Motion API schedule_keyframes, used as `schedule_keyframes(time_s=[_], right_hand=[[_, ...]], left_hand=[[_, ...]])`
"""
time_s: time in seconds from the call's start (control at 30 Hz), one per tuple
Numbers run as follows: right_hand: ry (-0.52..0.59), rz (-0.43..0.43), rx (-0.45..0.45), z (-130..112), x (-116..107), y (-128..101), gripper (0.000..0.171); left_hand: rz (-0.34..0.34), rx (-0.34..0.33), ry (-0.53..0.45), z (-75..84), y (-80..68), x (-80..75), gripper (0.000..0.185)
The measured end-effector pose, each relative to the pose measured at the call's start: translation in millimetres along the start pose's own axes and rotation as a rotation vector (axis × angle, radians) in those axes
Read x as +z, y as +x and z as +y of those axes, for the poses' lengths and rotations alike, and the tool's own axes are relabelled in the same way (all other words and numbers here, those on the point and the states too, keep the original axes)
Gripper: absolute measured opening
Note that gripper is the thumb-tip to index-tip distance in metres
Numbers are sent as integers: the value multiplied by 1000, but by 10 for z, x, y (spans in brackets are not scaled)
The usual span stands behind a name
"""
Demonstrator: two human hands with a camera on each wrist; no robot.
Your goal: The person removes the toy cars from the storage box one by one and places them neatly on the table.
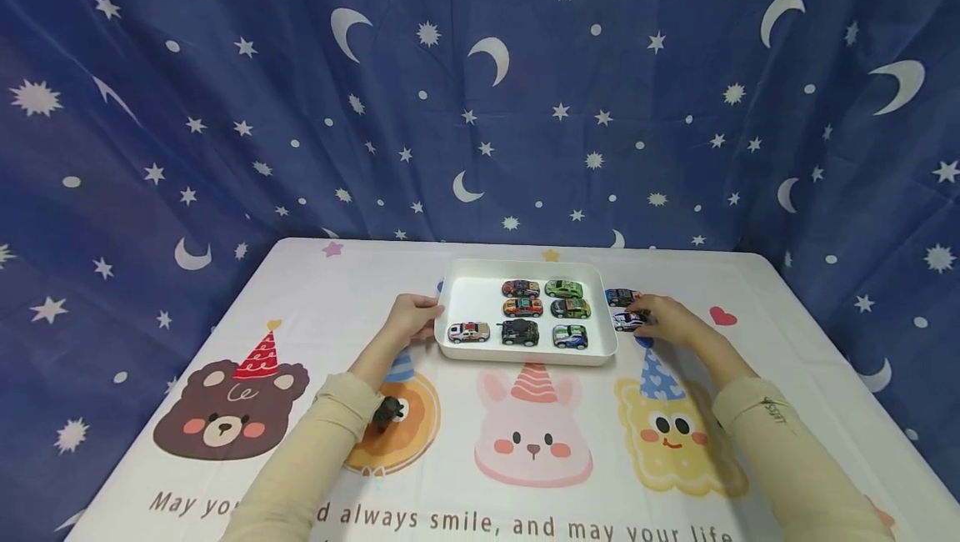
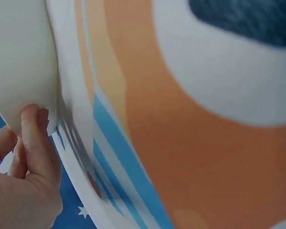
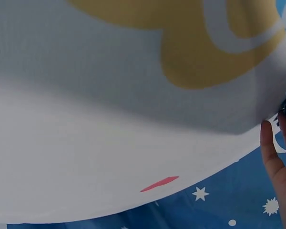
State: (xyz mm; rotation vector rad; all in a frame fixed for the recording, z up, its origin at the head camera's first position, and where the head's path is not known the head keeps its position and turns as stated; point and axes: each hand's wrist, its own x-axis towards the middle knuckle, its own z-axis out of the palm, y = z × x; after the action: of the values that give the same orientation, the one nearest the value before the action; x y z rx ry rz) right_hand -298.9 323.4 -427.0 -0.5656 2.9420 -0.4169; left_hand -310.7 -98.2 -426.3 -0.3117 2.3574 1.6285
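Note:
A shallow white tray point(image 1: 465, 292) stands toward the back of the table with several small toy cars inside. My left hand point(image 1: 414, 317) pinches its left wall, thumb and fingers at the rim; the left wrist view has this hand point(image 2: 31, 167) close up. Just outside the tray's right wall are a dark blue toy car point(image 1: 621, 297) and, in front of it, a white toy car point(image 1: 627, 322). My right hand point(image 1: 667, 321) holds the white car by its right end, fingers partly covering both cars. In the right wrist view, the right hand point(image 3: 283, 162) shows only at the edge.
Inside the tray, a black toy car point(image 1: 519, 332) and a white-and-red one point(image 1: 468, 332) sit along the front. A small black object point(image 1: 387, 414) lies near my left forearm. The printed tablecloth point(image 1: 450, 434) ends against a blue starry curtain point(image 1: 420, 108).

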Motion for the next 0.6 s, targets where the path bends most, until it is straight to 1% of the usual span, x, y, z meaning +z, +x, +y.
schedule_keyframes(time_s=[0.13, 0.23, 0.37, 0.53, 0.6], right_hand=[[-4, 24, -9, 2, 42, 21, 37], [-7, 25, -5, -6, 59, 31, 37], [1, 11, 21, -18, 37, 34, 38], [67, -22, 66, -24, -14, 25, 40], [75, -44, 74, -27, -26, 39, 42]], left_hand=[[1, 5, 6, 1, 16, -10, 35], [6, 0, 12, -4, 27, -9, 35], [1, 3, 9, -7, 33, 2, 36], [-2, 5, 3, -6, 29, 7, 35], [-3, 2, 3, -9, 31, 3, 35]])
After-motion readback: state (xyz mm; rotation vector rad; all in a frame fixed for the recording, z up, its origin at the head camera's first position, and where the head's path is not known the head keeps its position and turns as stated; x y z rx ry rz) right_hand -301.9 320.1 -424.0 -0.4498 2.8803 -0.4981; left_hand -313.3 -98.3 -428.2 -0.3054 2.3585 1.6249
